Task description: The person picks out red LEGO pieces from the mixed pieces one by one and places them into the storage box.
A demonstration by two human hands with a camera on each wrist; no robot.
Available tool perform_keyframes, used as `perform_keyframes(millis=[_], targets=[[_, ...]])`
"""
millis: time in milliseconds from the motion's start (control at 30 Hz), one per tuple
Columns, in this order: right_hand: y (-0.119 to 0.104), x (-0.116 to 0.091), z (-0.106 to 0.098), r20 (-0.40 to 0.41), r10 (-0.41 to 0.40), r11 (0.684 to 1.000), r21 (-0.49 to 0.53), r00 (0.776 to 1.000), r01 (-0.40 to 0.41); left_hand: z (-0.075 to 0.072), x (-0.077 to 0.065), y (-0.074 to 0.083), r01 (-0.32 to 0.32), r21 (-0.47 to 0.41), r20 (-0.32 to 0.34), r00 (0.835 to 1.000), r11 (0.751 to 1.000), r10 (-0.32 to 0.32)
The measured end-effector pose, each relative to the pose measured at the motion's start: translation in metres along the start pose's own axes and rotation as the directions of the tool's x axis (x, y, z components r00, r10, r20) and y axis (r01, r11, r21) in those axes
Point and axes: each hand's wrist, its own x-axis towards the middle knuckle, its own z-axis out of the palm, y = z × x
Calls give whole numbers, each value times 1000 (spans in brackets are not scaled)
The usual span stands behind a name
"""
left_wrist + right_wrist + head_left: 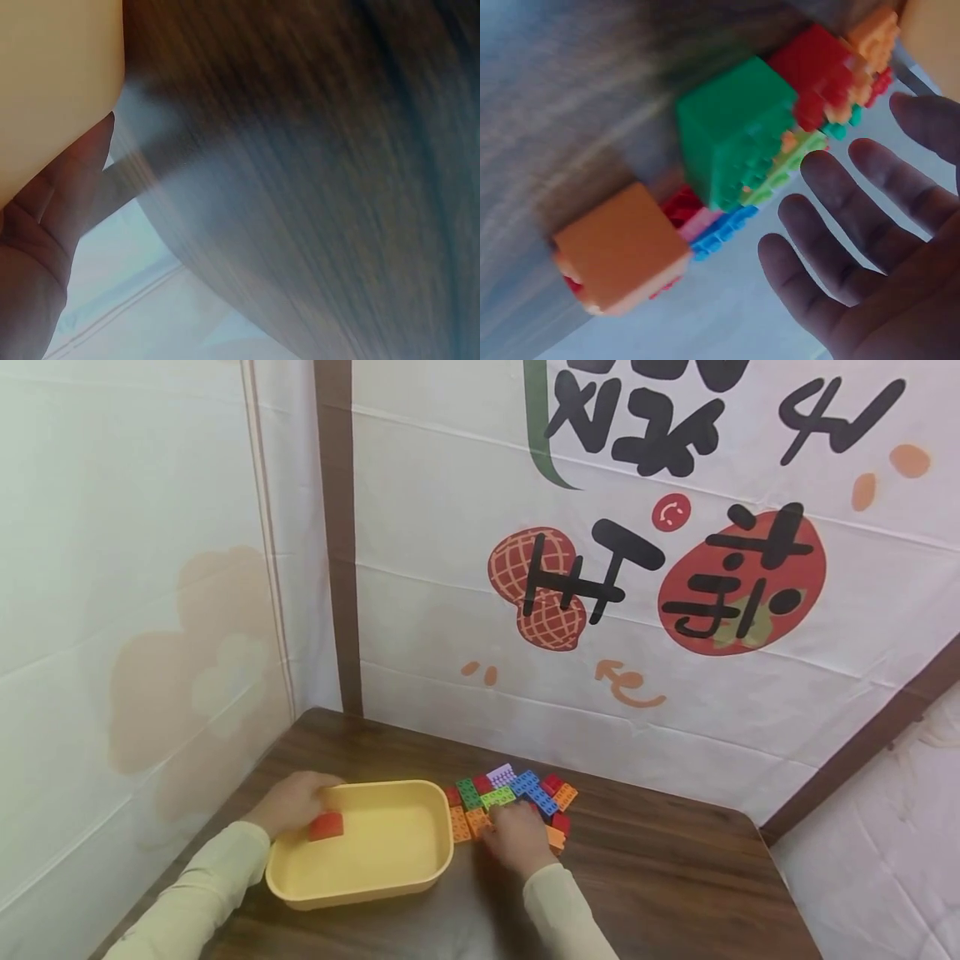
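A yellow tray [375, 893] sits on the left part of the table, with a red brick [326, 826] inside near its left end. My left hand [296, 800] grips the tray's far left corner; in the left wrist view its fingers [86, 161] lie along the outer wall. To the tray's right is a cluster of toy building bricks, among them a green brick [735, 112], an orange brick [626, 251] and a blue brick [542, 798]. Over the near side of this cluster my right hand [519, 837] reaches with fingers spread and nothing held.
The dark wooden table [660, 868] extends to the right of the bricks and in front of the tray. Printed cloth walls [435, 610] rise behind the table and along its left side.
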Motion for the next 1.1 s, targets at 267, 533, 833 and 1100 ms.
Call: perform_keyframes(millis=[267, 533, 833, 1100], targets=[[1, -9, 13, 3, -20, 994, -106, 1000, 20, 1, -1, -3, 14, 6, 16, 1000, 1000, -14], [-4, -16, 14, 13, -64, 980, -190, 998, 65, 1, 0, -5, 8, -1, 7, 1000, 1000, -8], [-7, -25, 19, 27, -112, 983, -140, 993, 115, -1, -1, -2, 31, 0, 22, 999, 1000, -31], [-4, -30, 21, 4, -120, 988, -93, 993, 120, -3, 0, 3, 24, -2, 29, 999, 1000, -24]])
